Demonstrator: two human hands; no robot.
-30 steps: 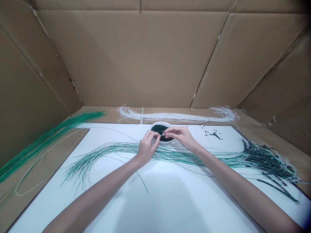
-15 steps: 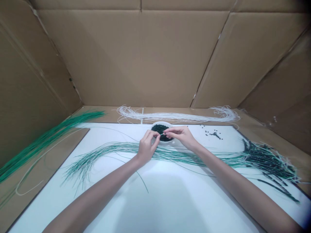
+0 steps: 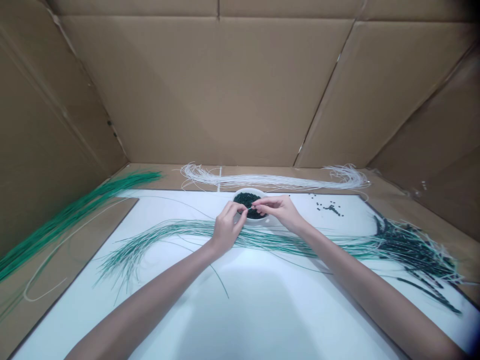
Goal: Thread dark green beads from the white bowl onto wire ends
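Laid across counter [image 3: 247, 310], near: green-and-white strands [image 3: 275, 241]. Next, held in left grip [image 3: 226, 227] and right grip [image 3: 284, 211], both pinched closed: thin strand [image 3: 250, 208], over bowl [image 3: 259, 192] of dark beads [image 3: 243, 199]. Right of bowl: scattered beads [image 3: 330, 208]. Beyond: white bundle [image 3: 258, 180].

Left hand [image 3: 227, 227] and right hand [image 3: 283, 212] close together in fingertip pinches, arms [image 3: 161, 295] aslant.
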